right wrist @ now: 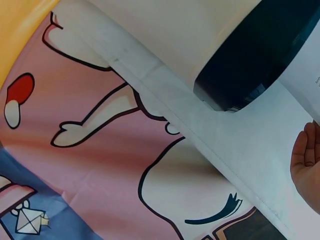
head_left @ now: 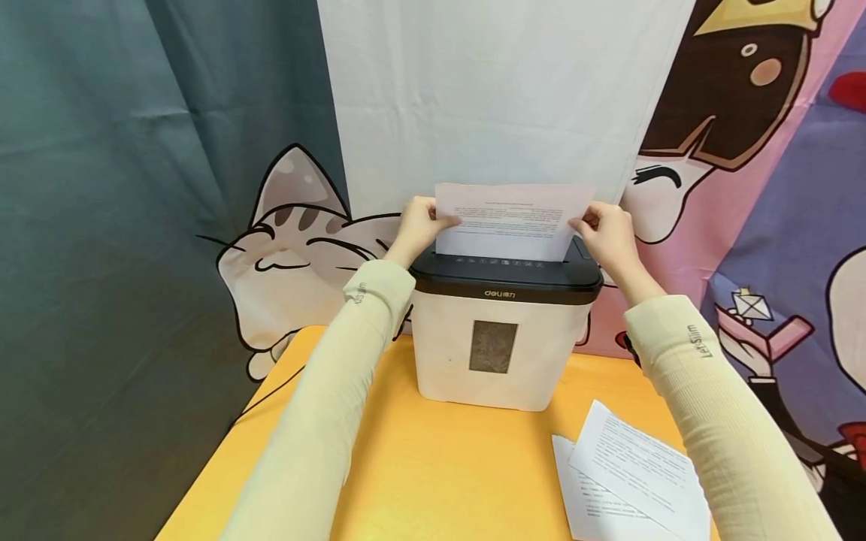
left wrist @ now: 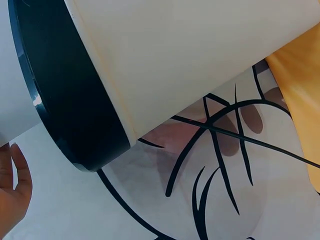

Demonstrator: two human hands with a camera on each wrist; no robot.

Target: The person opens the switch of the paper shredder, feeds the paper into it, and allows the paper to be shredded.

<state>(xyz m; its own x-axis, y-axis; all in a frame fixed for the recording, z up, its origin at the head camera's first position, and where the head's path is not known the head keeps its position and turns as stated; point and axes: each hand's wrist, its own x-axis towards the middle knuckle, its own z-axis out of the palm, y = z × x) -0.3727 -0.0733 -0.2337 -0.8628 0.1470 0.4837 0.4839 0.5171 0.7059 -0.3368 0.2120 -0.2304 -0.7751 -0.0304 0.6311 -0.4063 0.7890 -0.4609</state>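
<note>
In the head view's centre, the left hand (head_left: 421,228) pinches the left edge of the paper (head_left: 507,218), white with small printed lines, upright at the top of the shredder (head_left: 497,323); the right hand (head_left: 609,234) pinches its right edge. Only this view shows printed sheets (head_left: 643,477), lower right.

The left wrist view shows the left hand (left wrist: 14,192) at the edge of a paper sheet (left wrist: 17,107). Beside this sheet is the black top (left wrist: 65,85) of a white machine (left wrist: 185,45), before a printed cloth (left wrist: 235,190).
</note>
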